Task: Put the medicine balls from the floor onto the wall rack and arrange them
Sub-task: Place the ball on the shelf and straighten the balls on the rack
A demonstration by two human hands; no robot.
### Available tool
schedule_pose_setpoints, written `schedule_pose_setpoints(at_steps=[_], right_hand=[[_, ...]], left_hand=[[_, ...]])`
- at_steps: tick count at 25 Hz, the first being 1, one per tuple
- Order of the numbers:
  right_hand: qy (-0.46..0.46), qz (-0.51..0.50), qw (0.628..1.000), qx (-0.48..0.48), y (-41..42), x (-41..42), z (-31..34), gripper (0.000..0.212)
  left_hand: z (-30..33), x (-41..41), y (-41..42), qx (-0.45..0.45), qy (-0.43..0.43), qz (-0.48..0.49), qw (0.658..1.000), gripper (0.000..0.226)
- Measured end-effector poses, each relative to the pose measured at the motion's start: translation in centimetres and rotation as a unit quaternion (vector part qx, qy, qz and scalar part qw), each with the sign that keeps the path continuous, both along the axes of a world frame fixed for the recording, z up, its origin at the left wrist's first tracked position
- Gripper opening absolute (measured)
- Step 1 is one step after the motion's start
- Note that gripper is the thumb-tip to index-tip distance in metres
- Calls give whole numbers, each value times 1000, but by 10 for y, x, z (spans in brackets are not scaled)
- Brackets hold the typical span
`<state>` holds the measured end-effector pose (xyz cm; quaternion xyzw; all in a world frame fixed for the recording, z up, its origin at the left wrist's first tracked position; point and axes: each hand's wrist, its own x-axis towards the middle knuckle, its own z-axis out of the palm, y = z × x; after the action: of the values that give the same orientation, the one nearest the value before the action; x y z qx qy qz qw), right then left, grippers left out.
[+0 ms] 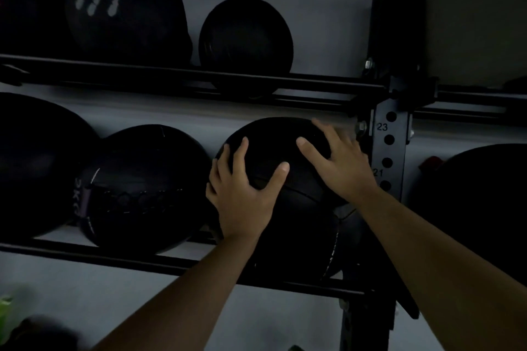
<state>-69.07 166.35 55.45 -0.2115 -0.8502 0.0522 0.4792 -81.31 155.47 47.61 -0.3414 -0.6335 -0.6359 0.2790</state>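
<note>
**Ball between our two hands on the lower shelf**

Our fingers (242, 148) are spread and pressed on the medicine ball (273, 162): left hand (242, 196) on its near-left side, right hand (339, 162) on its upper right. The ball sits on the lower rails (171, 262) of the wall rack, just left of the upright post (387, 151). Free room lies leftward, toward the neighbour ball (142, 188).

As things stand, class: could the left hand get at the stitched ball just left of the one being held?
Probably yes. The left hand lies spread on the held ball, and the stitched ball sits right beside it on the lower rail, with nothing between them. The hand would first have to let go.
</note>
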Motion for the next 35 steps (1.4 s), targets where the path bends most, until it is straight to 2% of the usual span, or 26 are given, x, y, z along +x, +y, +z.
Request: schedule_pose_setpoints(at_steps=[3,8,12,19,22,24,26,29,31,32,34,35], right_hand=[[25,-12,999,-22,2,-1,-7,65],[91,-12,996,11,1,4,-45,70],[127,-10,992,9,0,3,-48,68],[134,-12,991,5,-4,3,-47,67],[133,-20,991,9,-5,3,-47,67],[133,-16,991,9,-10,4,-47,63],[144,-32,989,11,-10,3,-48,51],[172,-85,979,-73,-14,-6,-25,42],[180,-113,974,-82,-49,-37,-6,30],[176,-108,978,-38,-73,-57,0,26],[146,-33,988,34,-119,-97,1,26],[120,12,992,31,-141,-121,-4,26]], left_hand=[[13,-19,1,-2,30,-1,1000,84],[15,-34,-11,-52,70,-57,995,83],[19,-38,-25,-132,66,-96,984,89],[35,-46,-52,-280,63,-152,946,84],[40,-63,-71,-333,109,-107,931,76],[36,-85,-86,-330,124,-10,936,71],[28,-112,-109,-295,97,106,945,72],[27,-155,-145,-295,38,210,931,80],[36,-179,-169,-284,-11,213,935,86],[42,-191,-179,-263,-35,203,943,87],[51,-215,-195,-229,-73,178,954,84],[54,-228,-202,-226,-87,161,957,83]])
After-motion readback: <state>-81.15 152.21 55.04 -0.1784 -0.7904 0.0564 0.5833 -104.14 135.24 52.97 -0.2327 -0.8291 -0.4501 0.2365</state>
